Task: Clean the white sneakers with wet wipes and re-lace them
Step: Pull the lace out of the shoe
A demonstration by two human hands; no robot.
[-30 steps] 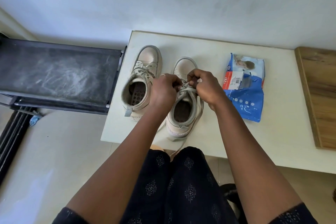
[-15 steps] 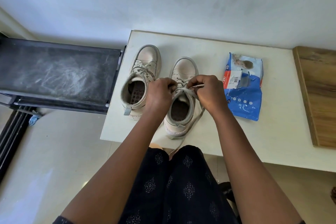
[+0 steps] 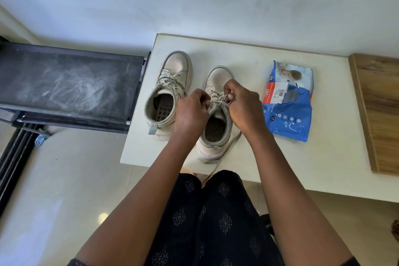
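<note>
Fingers (image 3: 229,90): curling closed on both hands and pinching the lace (image 3: 218,102) over the upper eyelets of the sneaker being laced (image 3: 217,75).
Left side: the left hand (image 3: 191,114) is gripping the lace on its side of the tongue, with its back facing the camera.
Right side: the right hand (image 3: 245,110) is gripping the lace from the opposite side, fingertips reaching toward the toe.
Change: half a second ago the right hand was drawing a strand out taut toward the wipes pack (image 3: 287,106); it is now coming back in, and the two hands are meeting again over the eyelets.
Meaning: judged as one pull-through finishing and the next crossing beginning. Lacing is advancing on this shoe, and no bow is showing yet.
Position: the sneaker being laced is standing near the front edge of the table (image 3: 237,54), toe pointing at the far edge, with a loose lace end (image 3: 213,168) trailing over the front edge.
Neighbour: the other sneaker (image 3: 177,65) is sitting just beside it toward the left edge, its laces appearing fully threaded.
Wipes: the pack is lying flat toward the right edge, apart from both shoes. No loose wipe is showing.
Count: two sneakers, one wipes pack, one wooden board (image 3: 380,114) at the right edge, two hands working.
Progress: wiping is appearing finished. Lacing and tying this second shoe is what is remaining.
</note>
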